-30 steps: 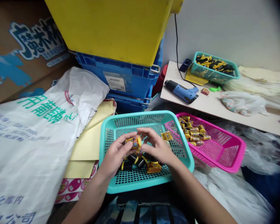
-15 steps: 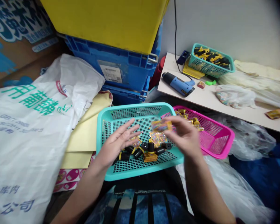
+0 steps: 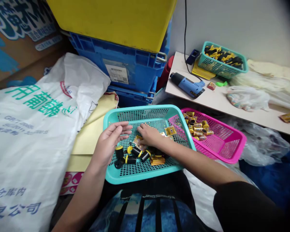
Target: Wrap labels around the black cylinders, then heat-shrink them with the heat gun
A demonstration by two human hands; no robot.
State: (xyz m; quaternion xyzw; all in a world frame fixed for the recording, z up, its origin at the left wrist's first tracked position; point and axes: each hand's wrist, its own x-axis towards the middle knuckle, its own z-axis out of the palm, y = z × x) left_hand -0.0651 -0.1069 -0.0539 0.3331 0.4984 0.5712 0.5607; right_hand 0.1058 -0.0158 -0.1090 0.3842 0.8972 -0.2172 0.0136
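Note:
A teal mesh basket (image 3: 125,175) rests on my lap. Inside lie several small black-and-yellow cylinders (image 3: 132,151) and yellow printed labels (image 3: 170,130). My left hand (image 3: 110,140) hovers over the basket's left side, fingers stretched out and holding nothing. My right hand (image 3: 148,135) reaches down into the basket's middle, fingers curled onto a label (image 3: 136,140) among the cylinders. A pink mesh basket (image 3: 228,154) to the right holds several labelled cylinders (image 3: 198,127).
A large white printed sack (image 3: 33,129) lies at left over yellow sheets (image 3: 91,138). Blue crates (image 3: 132,71) with a yellow bin (image 3: 116,19) stand behind. A low board at right bears a blue heat gun (image 3: 187,85), another teal basket (image 3: 222,61) and plastic bags.
My right hand carried a wrapped piece toward the pink basket, then came back empty into the teal basket. My left hand opened and drifted left.

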